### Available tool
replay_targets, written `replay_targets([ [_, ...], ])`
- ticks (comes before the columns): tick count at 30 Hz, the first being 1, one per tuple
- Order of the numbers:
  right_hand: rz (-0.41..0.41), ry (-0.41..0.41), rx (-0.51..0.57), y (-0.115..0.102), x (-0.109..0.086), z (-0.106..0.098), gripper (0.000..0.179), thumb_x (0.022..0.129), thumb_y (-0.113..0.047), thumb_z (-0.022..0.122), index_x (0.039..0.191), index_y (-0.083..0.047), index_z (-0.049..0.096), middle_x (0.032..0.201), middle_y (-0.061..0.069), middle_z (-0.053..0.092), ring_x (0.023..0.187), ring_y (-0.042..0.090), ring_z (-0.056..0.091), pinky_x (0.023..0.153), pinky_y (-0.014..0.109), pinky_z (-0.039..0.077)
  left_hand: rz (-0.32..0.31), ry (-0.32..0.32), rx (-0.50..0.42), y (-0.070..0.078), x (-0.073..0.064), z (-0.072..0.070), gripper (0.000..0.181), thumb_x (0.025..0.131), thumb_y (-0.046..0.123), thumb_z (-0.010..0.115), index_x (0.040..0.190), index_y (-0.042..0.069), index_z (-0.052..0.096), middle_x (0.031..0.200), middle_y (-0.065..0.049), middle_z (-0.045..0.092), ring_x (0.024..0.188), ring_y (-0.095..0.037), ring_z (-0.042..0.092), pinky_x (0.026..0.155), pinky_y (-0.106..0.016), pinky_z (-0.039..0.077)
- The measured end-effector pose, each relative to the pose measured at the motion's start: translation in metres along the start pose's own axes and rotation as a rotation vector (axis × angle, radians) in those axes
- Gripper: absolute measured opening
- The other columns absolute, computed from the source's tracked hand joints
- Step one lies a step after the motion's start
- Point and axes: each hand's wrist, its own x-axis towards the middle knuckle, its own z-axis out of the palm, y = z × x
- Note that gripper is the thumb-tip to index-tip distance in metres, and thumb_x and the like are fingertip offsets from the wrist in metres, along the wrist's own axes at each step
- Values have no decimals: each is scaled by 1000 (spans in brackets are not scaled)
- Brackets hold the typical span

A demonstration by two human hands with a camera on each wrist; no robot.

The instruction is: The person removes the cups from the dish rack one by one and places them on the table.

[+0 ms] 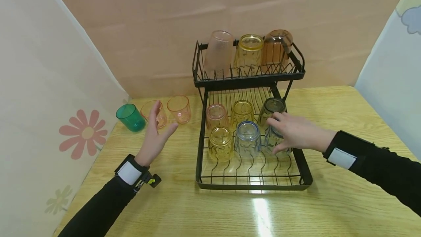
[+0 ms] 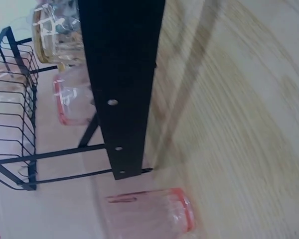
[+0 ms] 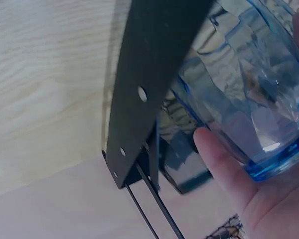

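My right hand [image 1: 294, 131] grips a clear blue glass [image 3: 259, 99] at the front right of the lower tier of a black dish rack [image 1: 256, 187]. In the right wrist view, fingers lie along two sides of it, with the blue ring near the palm. A dark grey glass [image 1: 272, 109] stands just behind. To its left is another blue glass [image 1: 248, 140]. My left hand [image 1: 152, 138] is held left of the rack with thumb and fingers spread, holding nothing. Beyond it stand two pink glasses [image 1: 180, 109], one partly hidden by the fingers, and a green glass [image 1: 131, 117].
Also on the lower tier are a pink glass [image 1: 216, 116] and two yellow glasses [image 1: 220, 145]. The raised upper tier [image 1: 250, 82] carries a pale pink glass [image 1: 219, 52], a yellow glass [image 1: 249, 52] and an amber glass [image 1: 277, 50]. Walls border the wooden table [image 1: 164, 207].
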Motion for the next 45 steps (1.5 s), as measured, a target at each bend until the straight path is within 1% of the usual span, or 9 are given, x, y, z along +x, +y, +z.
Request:
replay_targets([
  [6,36,-14,33,-1,2,-20,87,59,-82,45,108,-11,52,87,-1,42,64,9,40,49,22,36,28,-4,25,-18,2,2,80,85,29,60,145,27,8,150,3,10,134,-15,10,102,-50,15],
  [10,40,3,23,-2,4,-37,81,60,-80,50,106,-13,53,88,-1,44,63,8,39,49,23,37,57,4,55,-21,4,4,82,84,32,62,145,31,8,149,7,9,134,-13,9,101,-53,14],
  [13,40,11,1,-3,6,-51,76,60,-73,60,105,-12,53,90,2,46,64,9,41,50,24,37,66,4,59,-17,4,6,82,83,36,63,144,34,8,149,9,9,134,-12,9,100,-55,15],
  [18,67,-4,6,-6,9,-70,78,61,-74,58,109,-11,52,93,3,47,65,10,41,50,25,37,78,-6,67,-7,4,8,83,82,34,64,144,35,8,149,9,9,134,-13,9,100,-54,16],
  [21,107,4,39,-9,9,-77,77,61,-74,57,108,-14,52,91,0,45,65,10,40,51,26,37,79,-22,60,8,3,10,84,82,30,65,145,31,9,150,4,8,134,-15,7,101,-55,15],
  [27,187,61,145,-17,8,-78,69,63,-66,65,108,-15,50,94,-3,45,66,11,40,55,28,38,96,-58,44,40,-2,18,84,82,21,65,146,22,11,150,-3,10,135,-17,7,100,-57,12],
  [34,249,136,324,-23,7,-70,66,65,-58,70,110,-14,49,100,3,49,77,14,50,63,31,45,149,-102,59,51,1,32,85,81,24,67,145,20,12,150,-2,12,134,-14,11,101,-50,15],
  [39,251,208,436,-28,8,-63,63,65,-49,74,109,-13,48,96,1,51,77,13,51,59,26,47,197,-133,59,57,3,42,88,79,28,68,145,19,12,150,-5,12,134,-15,11,102,-49,15],
  [45,299,234,505,-37,14,-58,65,66,-50,73,114,-14,47,97,1,53,79,14,51,64,31,46,250,-157,59,40,10,61,93,76,42,69,145,32,7,150,11,6,135,-11,7,101,-52,14],
])
